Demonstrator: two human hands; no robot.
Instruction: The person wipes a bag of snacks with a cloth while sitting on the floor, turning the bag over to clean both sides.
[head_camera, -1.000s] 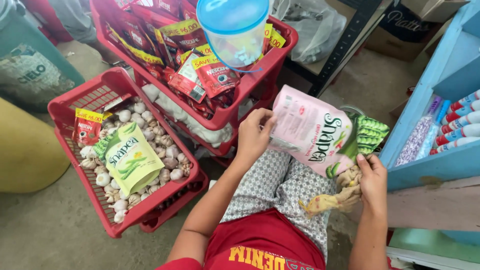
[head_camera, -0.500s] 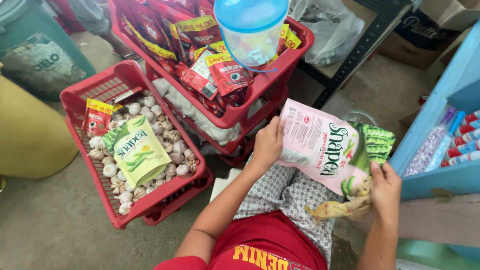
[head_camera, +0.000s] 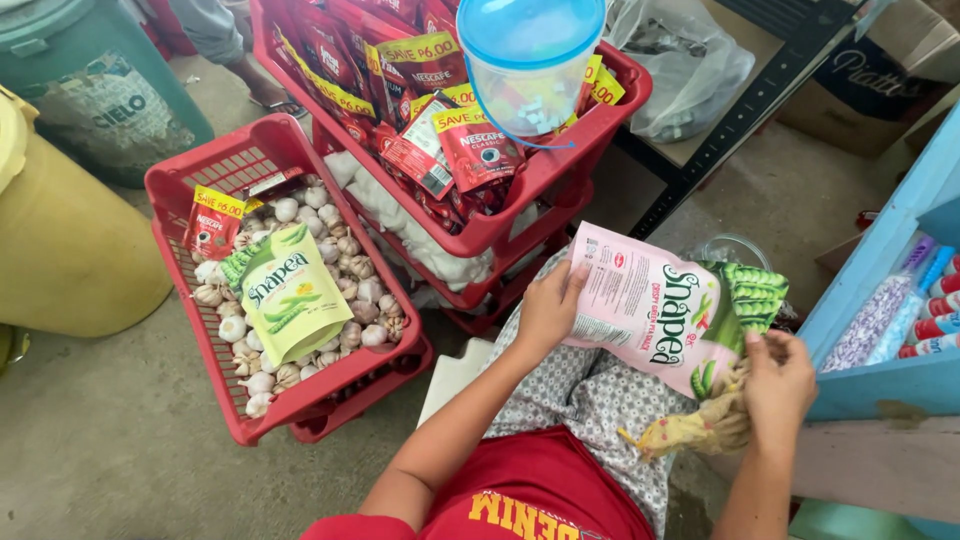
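Note:
My left hand (head_camera: 549, 308) grips the left edge of a pink snack bag (head_camera: 655, 310) with green pea pods printed on it, held over my lap. My right hand (head_camera: 779, 385) pinches the bag's lower right corner together with a yellowish crumpled piece (head_camera: 690, 430). A pale green snack bag (head_camera: 295, 292) of the same kind lies on garlic bulbs (head_camera: 350, 280) in a red basket (head_camera: 215, 175) to my left. I sit low, in patterned shorts and a red shirt.
A taller stack of red baskets (head_camera: 560, 170) holds red sachets (head_camera: 470, 145) and a clear tub with a blue lid (head_camera: 530, 60). A yellow drum (head_camera: 60, 240) and teal bin (head_camera: 80, 80) stand left. A blue shelf (head_camera: 900, 300) with small packets is right. Another person's foot (head_camera: 262, 90) shows beyond the baskets.
Both hands have shifted the pink bag slightly lower and rightward in view; the camera view has drifted, so the baskets appear further right. Both hands keep their grip.

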